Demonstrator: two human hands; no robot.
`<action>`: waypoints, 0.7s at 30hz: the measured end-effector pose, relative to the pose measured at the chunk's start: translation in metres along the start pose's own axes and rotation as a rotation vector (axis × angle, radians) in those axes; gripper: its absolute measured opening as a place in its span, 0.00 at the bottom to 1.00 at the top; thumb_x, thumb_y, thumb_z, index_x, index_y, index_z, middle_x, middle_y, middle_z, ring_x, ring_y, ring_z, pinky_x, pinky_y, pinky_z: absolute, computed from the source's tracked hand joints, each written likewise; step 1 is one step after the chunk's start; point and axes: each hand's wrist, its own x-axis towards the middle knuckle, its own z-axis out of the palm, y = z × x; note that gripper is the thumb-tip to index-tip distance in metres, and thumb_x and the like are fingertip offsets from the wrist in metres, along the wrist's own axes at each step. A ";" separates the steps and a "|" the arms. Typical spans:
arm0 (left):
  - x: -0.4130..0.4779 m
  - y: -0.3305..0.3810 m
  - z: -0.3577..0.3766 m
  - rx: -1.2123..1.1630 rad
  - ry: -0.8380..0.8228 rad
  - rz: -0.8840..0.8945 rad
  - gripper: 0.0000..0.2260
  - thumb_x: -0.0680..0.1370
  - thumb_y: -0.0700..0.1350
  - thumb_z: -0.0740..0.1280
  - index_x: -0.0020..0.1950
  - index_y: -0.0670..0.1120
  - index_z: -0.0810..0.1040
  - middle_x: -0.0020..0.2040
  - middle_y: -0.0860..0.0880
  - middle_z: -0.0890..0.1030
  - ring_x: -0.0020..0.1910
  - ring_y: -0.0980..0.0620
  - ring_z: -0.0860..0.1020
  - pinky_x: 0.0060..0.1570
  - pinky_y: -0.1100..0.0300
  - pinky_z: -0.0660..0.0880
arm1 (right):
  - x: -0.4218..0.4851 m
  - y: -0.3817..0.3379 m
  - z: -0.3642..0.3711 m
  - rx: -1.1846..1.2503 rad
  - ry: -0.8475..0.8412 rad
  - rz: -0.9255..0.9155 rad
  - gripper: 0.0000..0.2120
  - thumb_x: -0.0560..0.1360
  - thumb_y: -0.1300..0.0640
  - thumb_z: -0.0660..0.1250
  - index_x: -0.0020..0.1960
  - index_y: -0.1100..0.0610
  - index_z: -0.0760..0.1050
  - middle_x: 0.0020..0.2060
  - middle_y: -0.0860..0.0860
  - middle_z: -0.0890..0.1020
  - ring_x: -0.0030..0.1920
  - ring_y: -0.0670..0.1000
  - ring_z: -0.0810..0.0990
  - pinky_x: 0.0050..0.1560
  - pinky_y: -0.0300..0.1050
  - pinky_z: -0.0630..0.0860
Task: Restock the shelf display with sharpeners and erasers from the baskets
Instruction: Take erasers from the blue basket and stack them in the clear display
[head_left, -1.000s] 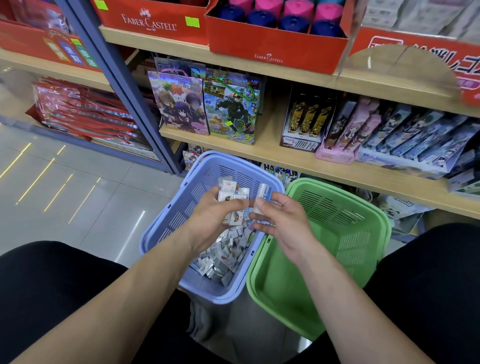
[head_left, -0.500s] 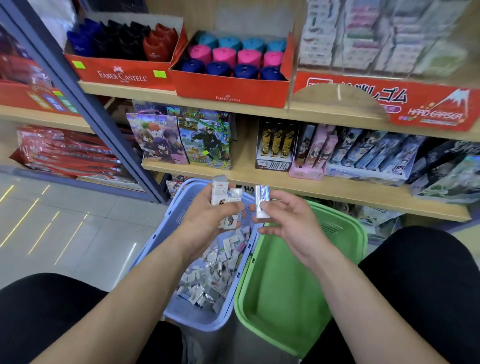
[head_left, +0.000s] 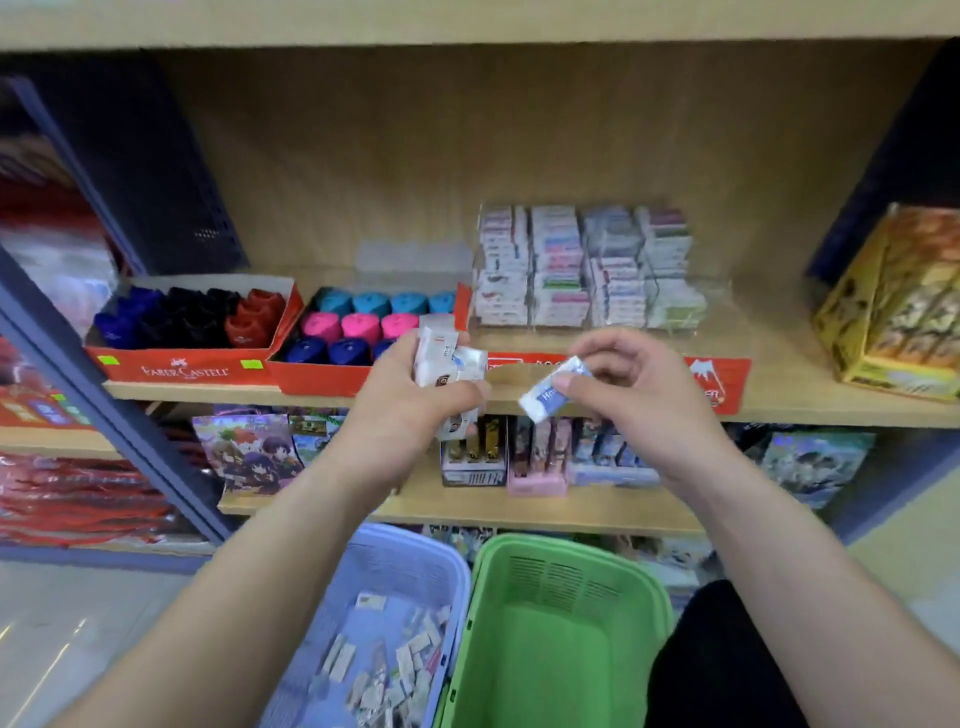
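Both hands have risen from over the baskets to the level of the upper shelf (head_left: 779, 410), and each is still carrying its erasers. On the far left, a red cardboard tray (head_left: 182, 366) is sitting on the shelf holding blue, black and red rounded sharpeners (head_left: 192, 317). Beside it a second red tray (head_left: 317, 376) is showing teal, pink and navy ones. The left hand (head_left: 410, 415) is gripping a bundle of small erasers (head_left: 441, 358), fingers curled around them. The white, glossy-wrapped blocks are standing roughly upright, long axes pointing up. The right hand (head_left: 644, 400) is pinching a single eraser (head_left: 550, 389) between thumb and fingertips. This is a white rectangular bar in a blue printed sleeve, and its long axis is slanting from lower left up to upper right in front of the shelf edge. Behind, a clear plastic case (head_left: 691, 312) is holding stacked erasers in pastel wrappers. Below, a blue slotted plastic basket (head_left: 405, 556) is lying with loose wrapped erasers in it, touching a green basket (head_left: 582, 556) to its right.
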 end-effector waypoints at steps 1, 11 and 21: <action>0.007 0.008 0.002 0.021 0.005 0.013 0.18 0.68 0.42 0.77 0.56 0.49 0.80 0.48 0.47 0.86 0.47 0.45 0.85 0.52 0.46 0.80 | 0.009 -0.004 -0.006 -0.013 0.015 -0.008 0.08 0.75 0.64 0.74 0.49 0.54 0.79 0.36 0.51 0.85 0.32 0.44 0.78 0.36 0.39 0.74; 0.085 0.036 0.019 0.262 -0.002 0.115 0.14 0.75 0.40 0.75 0.58 0.50 0.77 0.49 0.51 0.85 0.48 0.51 0.84 0.53 0.53 0.81 | 0.117 -0.002 -0.048 -0.108 0.242 0.018 0.06 0.77 0.69 0.69 0.48 0.59 0.76 0.40 0.55 0.80 0.35 0.51 0.85 0.42 0.46 0.84; 0.132 0.023 0.022 0.081 0.112 0.150 0.13 0.77 0.41 0.73 0.57 0.51 0.75 0.50 0.54 0.85 0.43 0.64 0.82 0.38 0.74 0.74 | 0.210 0.015 -0.042 -0.691 0.087 -0.149 0.03 0.77 0.58 0.71 0.47 0.53 0.83 0.43 0.47 0.85 0.45 0.46 0.83 0.50 0.46 0.80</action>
